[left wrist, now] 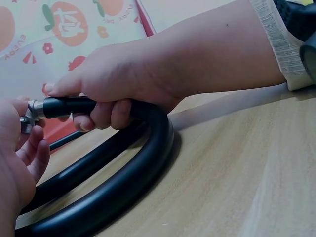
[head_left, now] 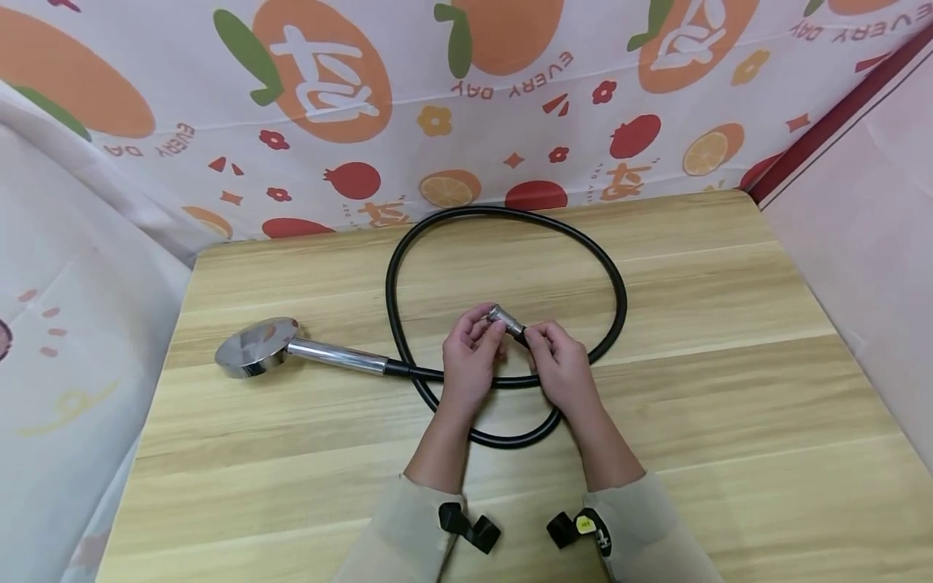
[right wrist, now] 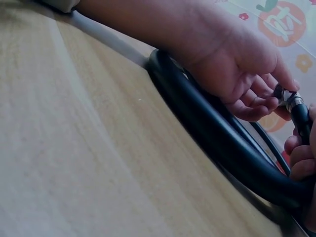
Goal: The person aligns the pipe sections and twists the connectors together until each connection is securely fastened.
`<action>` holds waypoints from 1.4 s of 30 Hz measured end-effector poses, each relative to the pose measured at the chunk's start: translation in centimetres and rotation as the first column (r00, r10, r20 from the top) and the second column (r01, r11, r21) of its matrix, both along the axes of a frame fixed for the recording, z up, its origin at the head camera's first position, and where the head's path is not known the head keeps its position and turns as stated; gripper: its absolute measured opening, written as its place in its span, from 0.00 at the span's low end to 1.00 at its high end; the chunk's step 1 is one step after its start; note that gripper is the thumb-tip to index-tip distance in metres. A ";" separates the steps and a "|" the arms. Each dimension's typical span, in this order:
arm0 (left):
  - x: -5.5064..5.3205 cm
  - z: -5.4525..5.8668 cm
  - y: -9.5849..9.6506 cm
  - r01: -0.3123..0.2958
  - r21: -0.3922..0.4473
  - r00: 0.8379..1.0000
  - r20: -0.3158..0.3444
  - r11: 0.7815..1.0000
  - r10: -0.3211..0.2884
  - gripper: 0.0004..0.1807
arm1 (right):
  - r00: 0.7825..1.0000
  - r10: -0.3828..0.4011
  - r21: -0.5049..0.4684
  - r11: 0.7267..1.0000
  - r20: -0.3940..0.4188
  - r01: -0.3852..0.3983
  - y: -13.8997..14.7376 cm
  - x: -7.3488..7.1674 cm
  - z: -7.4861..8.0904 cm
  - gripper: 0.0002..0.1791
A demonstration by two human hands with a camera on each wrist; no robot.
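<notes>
A chrome hand shower (head_left: 257,346) lies on its side at the left of the table, its handle pointing right. From the handle runs a black shower hose (head_left: 391,295), looped in a wide ring. Near the middle of that ring, my left hand (head_left: 470,356) pinches the metal end fitting (head_left: 504,319) between thumb and fingers. Just below the fitting, my right hand (head_left: 567,368) grips the hose, fingers curled round it in the left wrist view. Both hands hold this end raised above the table, and the hose bends down from my right hand (left wrist: 106,74).
The wood-grain table (head_left: 729,389) extends around the hose on all sides. A fruit-print cloth (head_left: 466,121) hangs along its back edge, with pale cloth at the left and a pale panel (head_left: 860,178) at the right. Black wrist cameras (head_left: 470,528) sit on both sleeves.
</notes>
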State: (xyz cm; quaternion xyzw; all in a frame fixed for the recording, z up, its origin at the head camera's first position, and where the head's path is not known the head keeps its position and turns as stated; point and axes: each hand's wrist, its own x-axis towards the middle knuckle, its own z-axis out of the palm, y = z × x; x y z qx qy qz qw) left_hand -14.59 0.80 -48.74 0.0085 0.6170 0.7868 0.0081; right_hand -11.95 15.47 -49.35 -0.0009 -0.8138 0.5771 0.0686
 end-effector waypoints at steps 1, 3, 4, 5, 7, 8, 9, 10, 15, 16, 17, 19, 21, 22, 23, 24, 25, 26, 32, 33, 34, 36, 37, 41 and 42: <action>0.0 0.0 0.0 0.006 -0.002 1.000 -0.006 1.000 -0.006 0.18 | 1.000 -0.004 -0.005 1.000 0.003 0.004 0.0 0.0 0.1 0.17; 0.0 0.1 0.1 0.017 -0.010 1.000 -0.011 1.000 -0.017 0.18 | 1.000 0.004 0.003 1.000 0.010 -0.004 0.0 0.1 0.1 0.20; 0.0 0.1 0.1 0.020 -0.015 1.000 -0.012 1.000 -0.020 0.18 | 1.000 0.005 0.011 1.000 0.010 -0.005 0.0 0.2 0.1 0.22; 0.0 0.1 0.1 0.022 -0.020 1.000 -0.010 1.000 -0.023 0.18 | 1.000 0.006 0.017 1.000 0.010 -0.006 0.0 0.2 0.1 0.23; 0.0 0.1 0.2 0.022 -0.028 1.000 -0.003 0.999 -0.022 0.18 | 1.000 0.010 0.013 1.000 0.014 -0.010 0.0 0.2 0.1 0.23; 0.0 0.1 0.1 0.018 -0.031 1.000 0.000 0.999 -0.018 0.18 | 1.000 0.007 0.018 1.000 0.018 -0.008 0.0 0.2 0.1 0.21; 0.0 0.1 0.1 0.013 -0.034 1.000 0.003 0.999 -0.013 0.18 | 1.000 0.005 0.023 1.000 0.022 -0.006 0.0 0.2 0.1 0.19; 0.0 0.1 0.1 0.009 -0.035 1.000 0.006 0.999 -0.009 0.18 | 1.000 0.002 0.028 1.000 0.024 -0.003 0.1 0.2 0.1 0.17; 0.0 0.2 0.0 -0.010 -0.028 1.000 0.011 1.000 0.010 0.17 | 1.000 0.001 0.043 0.999 0.027 -0.002 0.0 0.1 0.1 0.17; 0.0 0.2 0.0 -0.009 -0.024 1.000 0.011 1.000 0.010 0.17 | 1.000 -0.009 0.029 1.000 0.021 0.009 0.0 0.1 0.0 0.17; 0.0 0.3 0.1 -0.008 -0.026 1.000 0.008 1.000 0.009 0.17 | 1.000 -0.023 0.014 1.000 0.017 0.023 0.0 0.1 0.0 0.18; 0.1 0.4 0.2 -0.005 -0.033 1.000 0.001 0.999 0.005 0.17 | 0.999 -0.046 -0.013 0.999 0.013 0.046 0.1 0.1 0.0 0.20; 0.1 0.6 0.2 0.001 -0.043 1.000 -0.001 0.999 -0.001 0.17 | 0.998 -0.060 -0.052 0.997 0.020 0.061 0.1 0.1 0.0 0.22; 0.1 0.6 0.2 0.005 -0.047 1.000 0.000 0.999 -0.005 0.17 | 0.998 -0.063 -0.057 0.996 0.022 0.064 0.1 0.2 0.1 0.22; 0.1 0.5 0.2 0.006 -0.053 1.000 -0.001 0.999 -0.006 0.18 | 0.998 -0.058 -0.047 0.997 0.027 0.059 0.1 0.2 0.1 0.20; 0.1 0.5 0.2 0.006 -0.055 1.000 0.002 0.998 -0.006 0.18 | 0.998 -0.048 -0.038 0.998 0.035 0.049 0.0 0.2 0.1 0.20; 0.1 0.5 0.1 0.004 -0.055 1.000 0.006 0.998 -0.003 0.18 | 0.998 -0.037 -0.030 0.999 0.042 0.038 0.0 0.2 0.1 0.20; 0.1 0.4 0.0 0.002 -0.052 1.000 0.012 0.999 -0.001 0.18 | 0.999 -0.027 -0.021 0.999 0.045 0.028 0.0 0.1 0.2 0.22; 0.2 0.3 0.0 -0.023 -0.043 1.000 0.014 0.999 0.024 0.17 | 1.000 -0.005 0.018 1.000 0.008 0.005 -0.1 -0.1 0.1 0.19; 0.1 0.3 0.0 -0.026 -0.041 1.000 0.008 0.999 0.027 0.17 | 1.000 -0.007 0.019 1.000 -0.001 0.007 0.0 -0.1 0.0 0.18; 0.1 0.3 0.1 -0.028 -0.038 1.000 0.002 0.999 0.028 0.17 | 1.000 -0.009 -0.001 1.000 -0.003 0.009 0.0 -0.1 0.0 0.16; 0.1 0.3 0.1 -0.025 -0.034 1.000 -0.009 0.999 0.024 0.17 | 1.000 -0.019 -0.061 0.998 -0.004 0.018 0.0 -0.1 -0.1 0.15; 0.1 0.3 0.2 -0.022 -0.032 1.000 -0.014 0.999 0.022 0.18 | 1.000 -0.023 -0.092 0.995 0.002 0.023 0.1 -0.1 -0.1 0.15; 0.2 0.3 0.3 -0.012 -0.047 1.000 -0.024 0.999 0.011 0.18 | 0.999 -0.036 -0.172 0.984 0.036 0.042 0.1 -0.1 -0.3 0.18; 0.2 0.3 0.3 -0.011 -0.050 1.000 -0.023 0.999 0.010 0.17 | 0.998 -0.036 -0.160 0.986 0.047 0.043 0.1 -0.1 -0.3 0.18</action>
